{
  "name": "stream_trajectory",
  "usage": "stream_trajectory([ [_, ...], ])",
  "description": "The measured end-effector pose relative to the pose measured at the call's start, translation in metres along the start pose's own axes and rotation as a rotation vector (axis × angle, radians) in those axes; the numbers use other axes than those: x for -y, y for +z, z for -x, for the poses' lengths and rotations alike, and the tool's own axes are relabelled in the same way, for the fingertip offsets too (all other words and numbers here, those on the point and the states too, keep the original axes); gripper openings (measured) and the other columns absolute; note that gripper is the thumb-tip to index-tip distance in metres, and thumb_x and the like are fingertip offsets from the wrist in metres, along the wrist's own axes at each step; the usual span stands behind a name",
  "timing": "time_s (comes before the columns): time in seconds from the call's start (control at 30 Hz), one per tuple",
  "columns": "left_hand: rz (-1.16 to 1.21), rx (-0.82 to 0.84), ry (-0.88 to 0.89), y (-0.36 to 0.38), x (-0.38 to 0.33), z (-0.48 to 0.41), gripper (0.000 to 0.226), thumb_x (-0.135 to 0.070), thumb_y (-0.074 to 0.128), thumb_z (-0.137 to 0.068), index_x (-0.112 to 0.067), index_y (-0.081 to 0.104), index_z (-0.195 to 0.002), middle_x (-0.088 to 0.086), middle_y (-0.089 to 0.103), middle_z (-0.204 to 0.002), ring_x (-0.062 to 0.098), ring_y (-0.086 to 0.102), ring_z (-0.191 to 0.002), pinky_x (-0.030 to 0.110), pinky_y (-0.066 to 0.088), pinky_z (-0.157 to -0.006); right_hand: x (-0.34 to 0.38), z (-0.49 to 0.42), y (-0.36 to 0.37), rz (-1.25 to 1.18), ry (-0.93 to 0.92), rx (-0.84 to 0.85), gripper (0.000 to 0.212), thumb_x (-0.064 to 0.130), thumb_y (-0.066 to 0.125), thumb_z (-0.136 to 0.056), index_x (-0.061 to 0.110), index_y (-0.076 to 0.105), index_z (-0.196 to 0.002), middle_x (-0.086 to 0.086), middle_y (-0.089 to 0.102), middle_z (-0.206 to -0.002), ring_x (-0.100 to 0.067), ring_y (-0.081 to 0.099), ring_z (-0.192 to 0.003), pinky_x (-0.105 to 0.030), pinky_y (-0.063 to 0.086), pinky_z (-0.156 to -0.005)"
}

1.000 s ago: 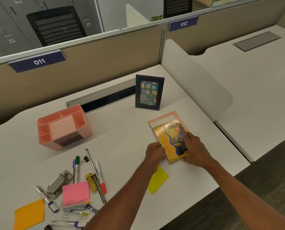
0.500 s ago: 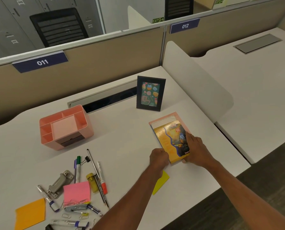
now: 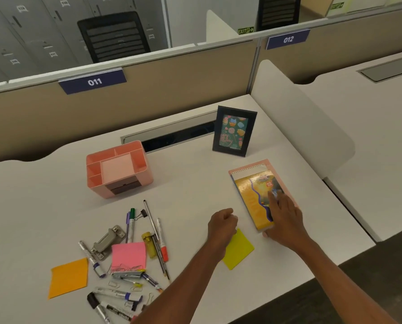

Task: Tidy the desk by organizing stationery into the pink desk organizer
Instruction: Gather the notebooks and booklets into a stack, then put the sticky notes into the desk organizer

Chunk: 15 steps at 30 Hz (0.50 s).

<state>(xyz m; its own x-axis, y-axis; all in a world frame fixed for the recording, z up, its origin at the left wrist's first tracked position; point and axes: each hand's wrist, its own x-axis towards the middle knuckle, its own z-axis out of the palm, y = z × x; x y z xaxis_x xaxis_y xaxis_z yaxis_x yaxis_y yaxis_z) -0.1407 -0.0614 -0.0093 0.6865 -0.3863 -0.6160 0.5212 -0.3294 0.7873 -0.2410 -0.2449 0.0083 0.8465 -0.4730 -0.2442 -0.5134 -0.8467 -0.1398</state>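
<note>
Right hand (image 3: 285,220) is laying fairly straight fingers on the cover of the yellow notebook (image 3: 253,199), thumb against its near end; can't tell if it's pinching. Notebook is lying on a pink spiral pad (image 3: 249,167), both long axes running near-to-far, close to the table's (image 3: 190,183) right edge. Left hand (image 3: 222,224) is hovering curled, nothing visible in it, just left of the notebook and over the far corner of the yellow sticky pad (image 3: 239,252).

Pink desk organizer (image 3: 119,168) is sitting well to the left of both hands, toward the far edge, compartments facing up, no pens standing in it. Loose stationery (image 3: 148,247) is lying by the near edge, in front of the organizer: markers and pens mostly pointing near-to-far, pink sticky pad (image 3: 127,256), orange sticky pad (image 3: 69,277), grey punch (image 3: 106,240), stapler (image 3: 128,274), clips.

Left hand is the nearer one to both pile and organizer. The line from hands to organizer is crossing bare table; photo frame (image 3: 234,130) is standing beyond the notebook, off that line.
</note>
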Motion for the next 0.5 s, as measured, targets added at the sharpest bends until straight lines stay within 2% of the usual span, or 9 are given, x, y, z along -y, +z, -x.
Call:
stream_trajectory([
  [0.1,0.020,-0.052,0.026,-0.026,0.007,0.020,0.030,-0.022,0.062,-0.094,-0.029,0.072,-0.122,-0.002,0.076,-0.108,0.011,0.073,-0.086,0.038,0.064,-0.089,0.034,0.014,0.007,-0.091,-0.051,0.001,0.123,0.047,0.084,-0.076,0.024,0.003,-0.165,-0.010,0.003,-0.172,-0.033,0.005,-0.159,-0.053,0.024,-0.121],
  [0.23,-0.018,-0.101,0.075,-0.055,0.025,0.044,0.025,-0.026,0.065,-0.095,-0.038,0.075,-0.114,-0.013,0.075,-0.111,0.009,0.072,-0.100,0.036,0.061,-0.093,0.075,0.035,0.025,-0.208,-0.118,0.062,0.116,0.055,0.080,-0.081,0.029,0.005,-0.165,-0.004,0.004,-0.173,-0.027,0.007,-0.159,-0.047,0.024,-0.123],
  [0.33,-0.051,-0.108,0.075,-0.072,0.037,0.061,0.032,-0.024,0.066,-0.096,-0.037,0.071,-0.125,-0.017,0.071,-0.121,0.002,0.067,-0.108,0.025,0.055,-0.096,0.097,0.050,0.036,-0.270,-0.127,0.118,0.117,0.057,0.080,-0.080,0.029,0.005,-0.166,-0.002,0.005,-0.173,-0.025,0.007,-0.158,-0.042,0.028,-0.122],
  [0.4,-0.084,-0.089,0.083,-0.081,0.047,0.066,0.038,-0.023,0.064,-0.097,-0.035,0.068,-0.133,-0.016,0.068,-0.131,0.002,0.064,-0.117,0.024,0.051,-0.103,0.106,0.060,0.041,-0.269,-0.101,0.149,0.119,0.062,0.079,-0.078,0.028,0.005,-0.165,-0.003,0.004,-0.173,-0.025,0.009,-0.158,-0.043,0.032,-0.119],
  [0.5,-0.175,-0.043,0.093,-0.088,0.058,0.072,0.046,-0.022,0.063,-0.098,-0.032,0.062,-0.143,-0.014,0.061,-0.143,0.002,0.058,-0.129,0.025,0.047,-0.111,0.113,0.072,0.050,-0.125,-0.065,0.155,0.123,0.076,0.070,-0.077,0.025,0.002,-0.165,-0.007,0.003,-0.172,-0.028,0.012,-0.157,-0.046,0.035,-0.116],
])
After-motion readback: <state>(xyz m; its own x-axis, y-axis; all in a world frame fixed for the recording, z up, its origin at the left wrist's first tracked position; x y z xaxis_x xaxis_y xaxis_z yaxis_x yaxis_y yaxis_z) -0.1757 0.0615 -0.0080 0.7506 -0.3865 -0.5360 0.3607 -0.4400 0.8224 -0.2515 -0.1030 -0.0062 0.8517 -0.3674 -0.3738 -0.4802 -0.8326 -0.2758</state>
